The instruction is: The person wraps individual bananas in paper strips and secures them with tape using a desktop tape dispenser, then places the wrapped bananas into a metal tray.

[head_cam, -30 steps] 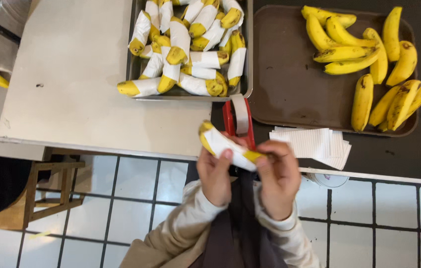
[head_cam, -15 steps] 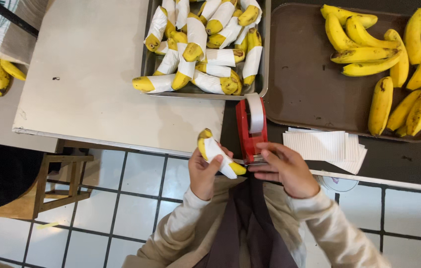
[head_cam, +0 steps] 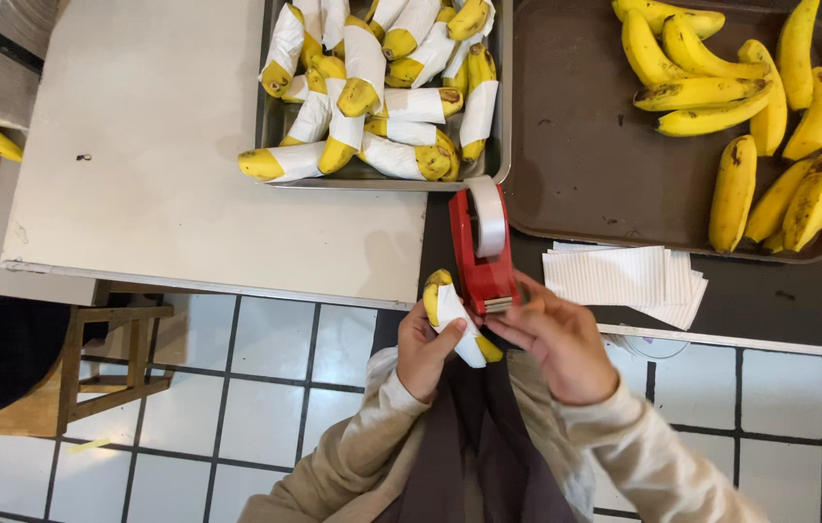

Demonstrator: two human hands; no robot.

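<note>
Tiled floor is showing below the near table edge, where the left hand (head_cam: 427,351) is gripping a paper-wrapped banana (head_cam: 453,316) and right fingers (head_cam: 511,327) are pinching tape at the red dispenser (head_cam: 480,254); wrapped ones are filling the metal tray (head_cam: 501,116), while many bare bananas (head_cam: 769,116) are waiting far right.

The tape dispenser (head_cam: 481,247) is sitting between the tray of wrapped bananas (head_cam: 275,145) behind-left and the tray of bare bananas (head_cam: 575,155) behind-right, with paper sheets (head_cam: 624,281) lying at its right.
</note>
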